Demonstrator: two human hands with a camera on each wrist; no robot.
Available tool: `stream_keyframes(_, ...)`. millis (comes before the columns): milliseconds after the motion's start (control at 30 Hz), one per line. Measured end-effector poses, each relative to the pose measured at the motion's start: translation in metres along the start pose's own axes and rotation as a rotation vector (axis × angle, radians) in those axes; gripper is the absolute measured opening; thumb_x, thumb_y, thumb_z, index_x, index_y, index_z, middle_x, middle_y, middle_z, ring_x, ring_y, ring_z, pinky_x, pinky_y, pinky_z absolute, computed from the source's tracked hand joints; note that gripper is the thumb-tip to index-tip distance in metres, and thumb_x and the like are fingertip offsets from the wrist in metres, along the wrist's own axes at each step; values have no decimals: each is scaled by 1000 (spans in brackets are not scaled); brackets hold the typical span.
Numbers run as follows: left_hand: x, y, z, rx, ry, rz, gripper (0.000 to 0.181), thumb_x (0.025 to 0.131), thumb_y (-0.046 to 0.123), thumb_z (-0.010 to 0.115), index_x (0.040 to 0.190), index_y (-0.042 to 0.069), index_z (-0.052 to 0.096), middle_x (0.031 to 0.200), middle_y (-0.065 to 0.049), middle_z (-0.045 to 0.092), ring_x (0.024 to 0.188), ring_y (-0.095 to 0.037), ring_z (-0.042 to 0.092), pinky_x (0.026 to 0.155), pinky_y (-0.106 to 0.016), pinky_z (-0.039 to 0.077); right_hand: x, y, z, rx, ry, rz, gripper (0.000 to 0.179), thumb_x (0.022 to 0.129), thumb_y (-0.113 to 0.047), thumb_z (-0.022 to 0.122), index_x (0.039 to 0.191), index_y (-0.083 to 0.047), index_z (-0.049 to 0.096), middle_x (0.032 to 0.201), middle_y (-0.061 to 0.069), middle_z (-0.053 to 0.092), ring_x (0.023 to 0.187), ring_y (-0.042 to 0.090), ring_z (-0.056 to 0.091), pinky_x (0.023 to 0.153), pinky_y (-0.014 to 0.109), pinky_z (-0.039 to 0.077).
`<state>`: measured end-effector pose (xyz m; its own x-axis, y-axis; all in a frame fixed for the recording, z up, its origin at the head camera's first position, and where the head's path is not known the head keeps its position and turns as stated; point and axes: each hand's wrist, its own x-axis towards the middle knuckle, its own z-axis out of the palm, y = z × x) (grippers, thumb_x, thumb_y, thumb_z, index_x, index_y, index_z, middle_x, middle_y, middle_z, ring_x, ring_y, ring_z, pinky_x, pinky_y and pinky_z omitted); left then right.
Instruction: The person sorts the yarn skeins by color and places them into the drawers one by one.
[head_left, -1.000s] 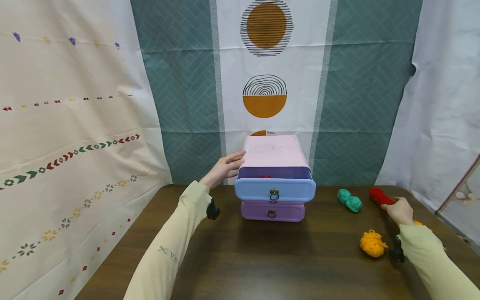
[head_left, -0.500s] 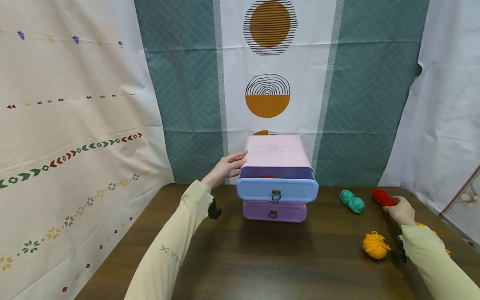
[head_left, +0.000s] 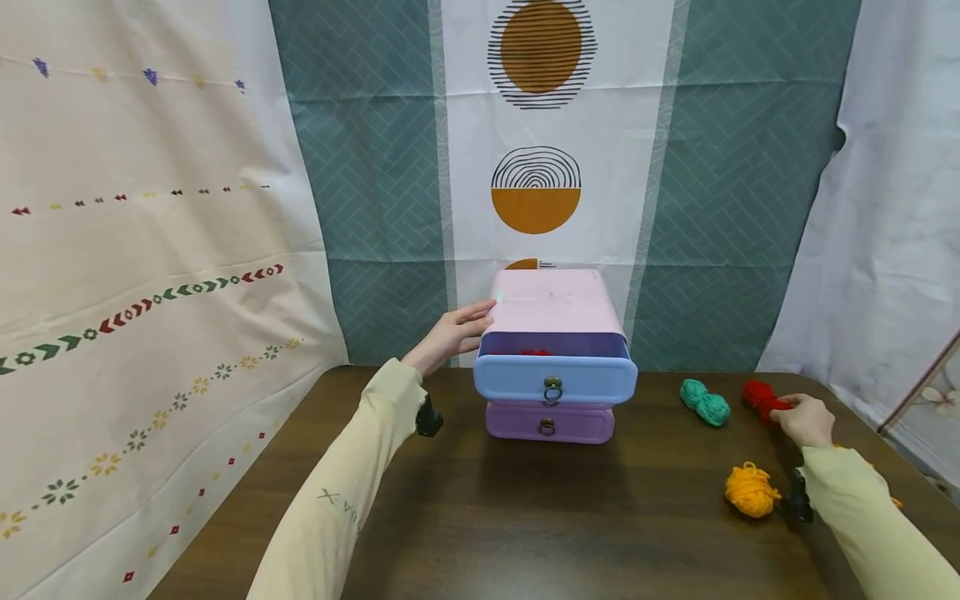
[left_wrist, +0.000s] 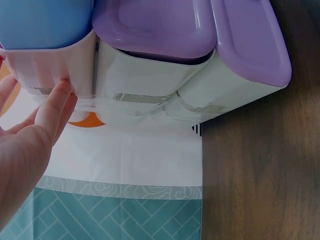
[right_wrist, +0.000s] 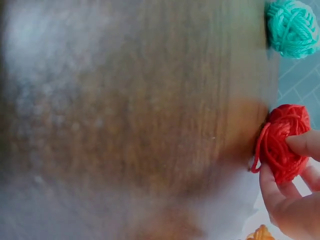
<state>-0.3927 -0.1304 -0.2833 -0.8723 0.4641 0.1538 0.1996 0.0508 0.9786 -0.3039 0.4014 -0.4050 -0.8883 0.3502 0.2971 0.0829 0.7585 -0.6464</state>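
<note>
My left hand (head_left: 448, 335) rests its extended fingers against the left side of a pink-topped drawer box (head_left: 551, 302). The box's blue drawer (head_left: 517, 379) is pulled out, and a bit of red yarn (head_left: 535, 352) shows inside. Below it sits a purple drawer (head_left: 513, 422); the left wrist view shows a second purple drawer front (left_wrist: 255, 40) in the stack. Far to the right, my right hand (head_left: 808, 421) pinches a red yarn skein (right_wrist: 285, 142) between thumb and fingers, at the table's surface. A loose strand hangs from the skein.
A green yarn skein (head_left: 705, 403) lies left of the red one. Nearer me is a yellow-orange yarn ball (head_left: 752, 490), and more orange yarn (head_left: 896, 502) peeks out behind the right sleeve. Patterned cloth (head_left: 382, 208) hangs behind the brown table (head_left: 540, 533).
The head view has shifted slightly. My right hand has moved very little, and the red skein has tilted a touch under its fingers. My left hand stays at the drawer box.
</note>
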Motion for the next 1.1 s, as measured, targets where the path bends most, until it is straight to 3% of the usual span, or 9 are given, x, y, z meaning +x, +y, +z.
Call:
stream_keyframes(433,-1,-2,-1,15,14,5,48,92,20,55,137,15,41,133,-10,40,112,-22,47,88,-36,41,1,-15,-13,22,-23,4,32,79,-8,59,99,18,53,86,30,56,73,38,47,54,35,38)
stream_keyframes(667,-1,-2,-1,8,-7,4,48,93,19,53,139,14,39,136,-10,38,114,-23,45,89,-37,40,-1,-25,-20,48,-57,-61,31,82,-7,61,99,19,54,84,28,59,61,25,52,49,30,42)
stream_keyframes(900,-2,3,0,6,5,3,48,92,19,54,138,15,40,135,-10,38,115,-21,44,89,-36,40,-1,-36,-25,94,-136,-87,37,84,-10,63,103,19,53,91,29,58,70,27,54,53,28,47)
stream_keyframes(1100,-2,2,1,8,-8,8,49,93,19,53,139,15,39,136,-11,36,117,-22,42,90,-38,39,-3,-47,-29,118,-163,-140,38,84,-9,64,104,20,53,90,28,60,65,19,56,54,26,48)
